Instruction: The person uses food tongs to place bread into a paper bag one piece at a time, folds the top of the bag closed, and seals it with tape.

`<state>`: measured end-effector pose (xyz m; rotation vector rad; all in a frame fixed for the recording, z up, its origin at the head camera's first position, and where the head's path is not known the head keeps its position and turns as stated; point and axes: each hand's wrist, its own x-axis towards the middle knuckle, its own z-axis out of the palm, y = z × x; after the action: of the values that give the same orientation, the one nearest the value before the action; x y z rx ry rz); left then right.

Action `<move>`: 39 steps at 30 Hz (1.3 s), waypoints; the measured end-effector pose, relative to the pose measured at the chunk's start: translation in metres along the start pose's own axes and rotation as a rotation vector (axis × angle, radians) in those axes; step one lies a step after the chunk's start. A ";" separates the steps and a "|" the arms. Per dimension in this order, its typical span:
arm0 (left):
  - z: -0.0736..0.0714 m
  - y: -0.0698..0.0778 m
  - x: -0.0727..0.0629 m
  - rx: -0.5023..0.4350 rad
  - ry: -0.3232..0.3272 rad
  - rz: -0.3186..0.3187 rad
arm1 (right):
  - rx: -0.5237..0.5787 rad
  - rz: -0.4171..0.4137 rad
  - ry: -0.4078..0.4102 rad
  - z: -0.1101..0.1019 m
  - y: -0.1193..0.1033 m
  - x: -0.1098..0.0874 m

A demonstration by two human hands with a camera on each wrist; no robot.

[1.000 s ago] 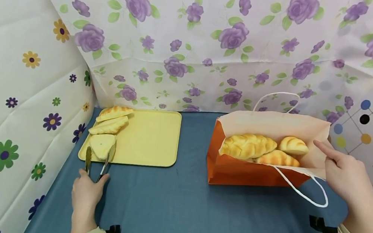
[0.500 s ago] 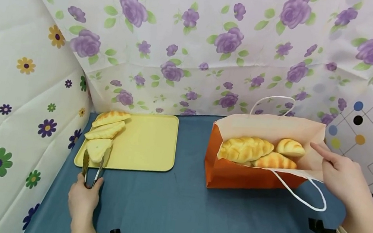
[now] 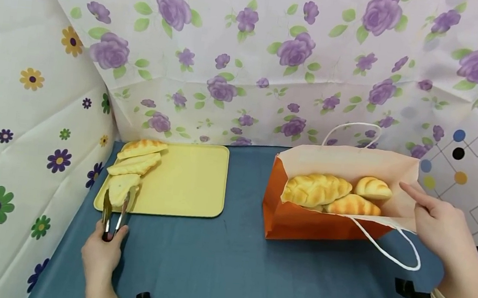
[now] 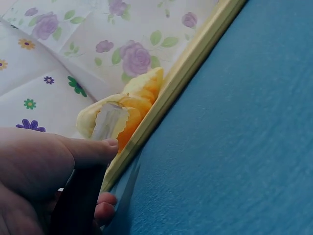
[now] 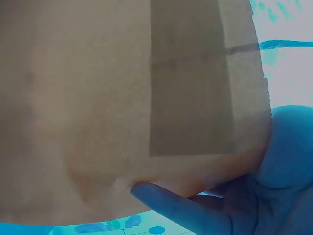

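My left hand (image 3: pixel 101 256) grips a pair of metal tongs (image 3: pixel 106 213) with dark handles, low at the tray's left end. The tongs' tips straddle a pale, triangular piece of bread (image 3: pixel 121 186) at the front left of the yellow tray (image 3: pixel 188 182). In the left wrist view, a scalloped tong tip (image 4: pixel 108 121) overlaps the bread. My right hand (image 3: pixel 444 231) holds the right side of an orange paper bag (image 3: pixel 326 228) at its rim, index finger stretched along the pale inside. The right wrist view shows a finger (image 5: pixel 164 199) against the bag's wall.
Behind the triangular bread lie two long breads (image 3: pixel 135 164) on the tray. Inside the bag are a braided loaf (image 3: pixel 317 189), a striped bread (image 3: pixel 354 205) and a small roll (image 3: pixel 373 188). White cord handles (image 3: pixel 389 252) stick out. A flowered cloth (image 3: pixel 237 72) hangs behind.
My left hand has shifted slightly left and toward me, and the tongs' tips have drawn closer around the triangular bread. My right hand stays at the bag's rim.
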<state>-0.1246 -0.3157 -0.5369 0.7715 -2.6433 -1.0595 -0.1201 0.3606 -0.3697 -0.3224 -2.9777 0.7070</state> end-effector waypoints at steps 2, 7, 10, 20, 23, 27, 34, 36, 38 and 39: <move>-0.001 0.001 0.000 -0.013 -0.002 -0.009 | 0.001 0.002 0.001 0.000 0.000 0.000; -0.003 0.002 -0.001 -0.024 -0.005 -0.018 | -0.004 0.000 0.007 -0.001 0.001 -0.002; -0.005 0.002 -0.001 -0.030 -0.007 -0.027 | 0.002 0.003 0.005 0.000 0.001 -0.003; -0.007 0.002 0.001 -0.013 -0.012 -0.023 | -0.005 -0.012 -0.010 -0.002 0.006 0.001; -0.006 0.002 0.001 -0.006 -0.001 -0.008 | -0.010 -0.008 -0.012 -0.003 0.006 0.001; -0.005 0.001 -0.001 0.004 0.028 0.031 | -0.016 -0.008 -0.023 -0.005 0.004 0.002; -0.008 0.003 -0.007 0.000 0.041 0.081 | -0.013 0.001 -0.021 -0.004 0.003 0.002; -0.009 0.005 -0.008 -0.001 0.041 0.090 | -0.013 0.002 -0.018 -0.004 0.003 0.002; -0.011 0.006 -0.009 -0.002 0.041 0.097 | -0.014 0.000 -0.015 -0.003 0.004 0.002; -0.011 0.006 -0.010 -0.003 0.041 0.098 | -0.014 -0.001 -0.014 -0.002 0.005 0.001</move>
<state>-0.1147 -0.3132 -0.5241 0.6481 -2.6147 -1.0114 -0.1202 0.3660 -0.3695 -0.3185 -2.9971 0.6918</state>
